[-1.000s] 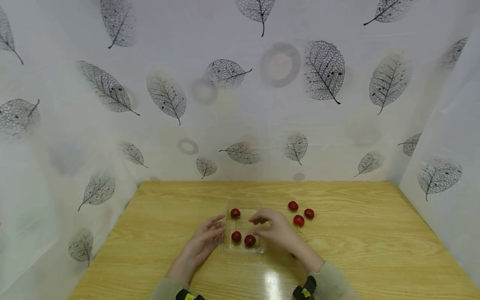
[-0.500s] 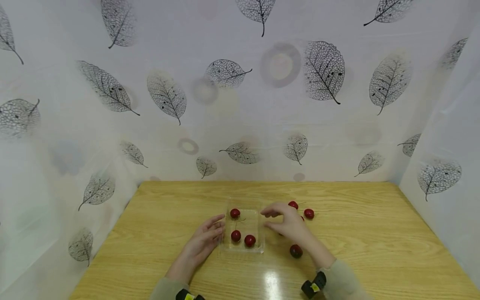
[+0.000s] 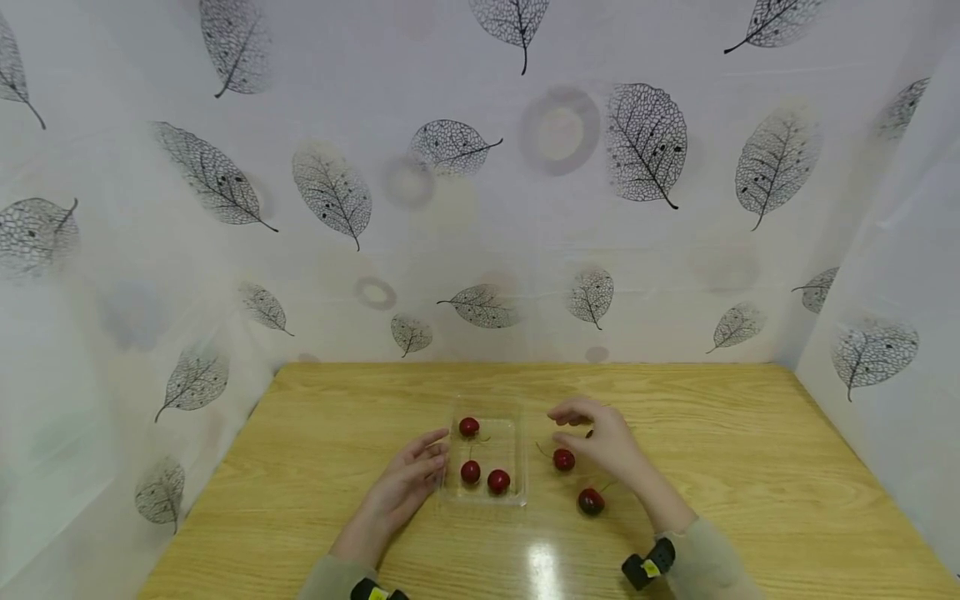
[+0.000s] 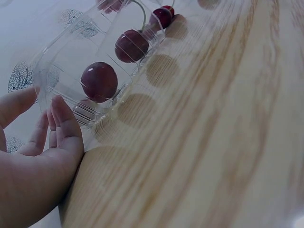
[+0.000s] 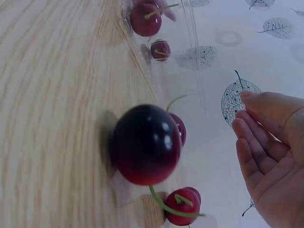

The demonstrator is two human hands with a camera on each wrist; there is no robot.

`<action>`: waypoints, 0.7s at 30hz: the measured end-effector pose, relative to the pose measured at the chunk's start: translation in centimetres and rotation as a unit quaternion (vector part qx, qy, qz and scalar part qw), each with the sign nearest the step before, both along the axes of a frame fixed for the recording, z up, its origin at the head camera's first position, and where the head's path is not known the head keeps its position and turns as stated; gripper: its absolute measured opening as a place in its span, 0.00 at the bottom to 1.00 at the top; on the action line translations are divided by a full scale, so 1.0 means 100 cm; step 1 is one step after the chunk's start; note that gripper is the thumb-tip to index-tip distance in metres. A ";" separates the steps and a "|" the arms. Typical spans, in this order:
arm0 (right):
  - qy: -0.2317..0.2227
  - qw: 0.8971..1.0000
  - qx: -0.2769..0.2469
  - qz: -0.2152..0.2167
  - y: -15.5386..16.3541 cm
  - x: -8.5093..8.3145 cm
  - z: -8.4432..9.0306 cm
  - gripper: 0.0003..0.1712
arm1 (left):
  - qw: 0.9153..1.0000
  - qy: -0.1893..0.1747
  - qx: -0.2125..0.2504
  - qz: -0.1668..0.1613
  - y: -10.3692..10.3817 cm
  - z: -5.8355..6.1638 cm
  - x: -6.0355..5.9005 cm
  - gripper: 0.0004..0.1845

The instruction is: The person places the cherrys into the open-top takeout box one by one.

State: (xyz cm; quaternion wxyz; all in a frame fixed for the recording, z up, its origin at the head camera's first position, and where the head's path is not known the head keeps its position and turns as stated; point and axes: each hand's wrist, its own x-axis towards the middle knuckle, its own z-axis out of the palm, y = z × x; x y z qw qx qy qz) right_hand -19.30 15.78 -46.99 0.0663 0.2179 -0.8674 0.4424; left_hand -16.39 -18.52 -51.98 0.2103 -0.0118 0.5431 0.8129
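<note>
A: The right hand (image 3: 606, 437) covers most of a far cherry (image 3: 589, 433); only a dark sliver shows in the head view; any others behind it can't be counted.

B: In the right wrist view the near cherry (image 5: 146, 144) is blurred and hides most of the one behind it (image 5: 178, 128); the hand is cut by the right edge.

A: The left hand (image 4: 45, 156) is cut by the left wrist view's left and bottom edges; the tray (image 4: 61, 66) runs off the top.

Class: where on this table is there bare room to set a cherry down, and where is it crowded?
Bare wood lies along the table's far edge by the wall, on its right side, and left of the left hand. It is crowded around the clear tray with three cherries, and beside the right hand, where loose cherries lie.
</note>
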 end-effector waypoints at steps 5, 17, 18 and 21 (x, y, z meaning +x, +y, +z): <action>0.002 1.000 -0.008 -0.010 0.009 -0.002 0.000 0.16 | 1.000 -0.001 0.000 0.001 0.000 0.000 0.000 0.30; -0.033 0.999 -0.012 -0.039 0.031 -0.005 0.005 0.14 | 1.000 0.002 0.004 -0.002 0.000 -0.001 0.000 0.32; -0.036 0.998 -0.013 -0.040 0.032 -0.005 0.006 0.13 | 1.000 0.002 0.003 -0.002 0.000 -0.001 -0.001 0.32; -0.038 0.998 -0.016 -0.043 0.037 -0.006 0.006 0.13 | 1.000 0.003 0.001 -0.001 0.000 -0.001 0.000 0.32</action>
